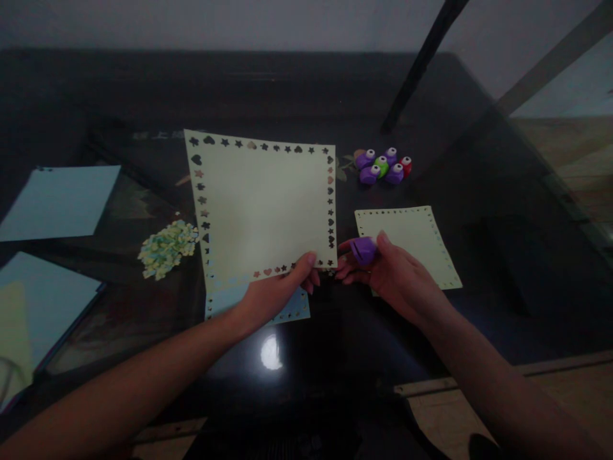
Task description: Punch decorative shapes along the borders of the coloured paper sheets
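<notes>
My left hand [282, 284] grips the lower right edge of a pale yellow-green sheet [263, 204], thumb on top. Shapes such as stars and hearts are punched along the sheet's edges. In my right hand [395, 271] is a purple craft punch [364, 250], held between thumb and fingers just right of the sheet's lower right corner. Beneath the held sheet shows part of a blue sheet [292, 308] with punched edges. Another pale punched sheet [421, 239] lies partly under my right hand.
Several purple, green and red punches [382, 167] stand at the back right. A heap of small paper cut-outs [167, 249] lies left of the held sheet. Blue sheets [62, 201] and a pale yellow one [14, 326] rest on the dark table [287, 96] at the far left.
</notes>
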Demonstrator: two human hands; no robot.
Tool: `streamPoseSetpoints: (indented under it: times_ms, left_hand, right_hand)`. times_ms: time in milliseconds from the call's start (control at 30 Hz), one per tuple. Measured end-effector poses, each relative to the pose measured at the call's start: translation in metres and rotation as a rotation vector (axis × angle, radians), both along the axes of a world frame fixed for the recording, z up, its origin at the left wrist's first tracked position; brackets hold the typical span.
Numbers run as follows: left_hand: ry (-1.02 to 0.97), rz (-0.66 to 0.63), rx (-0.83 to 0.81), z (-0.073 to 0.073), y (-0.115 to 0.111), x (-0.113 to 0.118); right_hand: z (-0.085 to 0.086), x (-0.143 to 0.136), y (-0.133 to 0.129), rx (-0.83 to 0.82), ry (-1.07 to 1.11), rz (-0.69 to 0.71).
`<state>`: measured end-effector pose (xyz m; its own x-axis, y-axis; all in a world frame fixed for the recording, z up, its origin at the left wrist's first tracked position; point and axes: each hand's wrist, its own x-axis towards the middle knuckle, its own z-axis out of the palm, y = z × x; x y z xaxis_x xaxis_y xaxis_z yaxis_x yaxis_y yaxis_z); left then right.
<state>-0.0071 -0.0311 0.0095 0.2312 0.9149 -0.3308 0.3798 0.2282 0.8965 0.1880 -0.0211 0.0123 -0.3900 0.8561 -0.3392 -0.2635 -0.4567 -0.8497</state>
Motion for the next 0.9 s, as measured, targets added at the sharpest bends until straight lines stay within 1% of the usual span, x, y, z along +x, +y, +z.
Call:
streamPoseSetpoints:
  times_ms: [67, 100, 167, 233, 300, 400, 567, 733, 900]
  left_hand:
    - [-0.005, -0.001, 0.004, -0.0002, 0.0001, -0.0001]
    - [-0.009, -0.002, 0.006, -0.0004, 0.0001, 0.0]
    - [-0.016, 0.0, 0.01, -0.0007, 0.0003, 0.0004]
    - [-0.023, 0.01, 0.012, -0.0005, 0.0005, 0.001]
    - [-0.029, 0.022, 0.012, 0.0001, 0.0005, 0.0016]
    - [-0.028, 0.032, 0.009, 0.0008, 0.0003, 0.0016]
    - [-0.021, 0.02, 0.007, 0.0013, 0.0, 0.0008]
    - [0.0, 0.021, 0.006, 0.0038, 0.0002, 0.0015]
    - [0.003, 0.026, 0.008, 0.0033, 0.0005, 0.0015]
  right_hand:
    - [0.0004, 0.0001, -0.0007, 0.085, -0.067, -0.004]
    - [0.0009, 0.0002, -0.0012, 0.163, -0.137, -0.012]
    - [0.0021, 0.0004, -0.0022, 0.367, -0.338, -0.028]
    - [0.0028, 0.0004, -0.0026, 0.548, -0.542, -0.014]
    - [0.0026, 0.0005, -0.0023, 0.636, -0.674, 0.037]
    - [0.0014, 0.0013, -0.0016, 0.64, -0.734, 0.096]
    - [0.0021, 0.0034, -0.0006, 0.613, -0.706, 0.088]
    - [0.006, 0.003, 0.0009, 0.685, -0.783, 0.182]
    - [0.0078, 0.0048, 0.0009, 0.698, -0.832, 0.227]
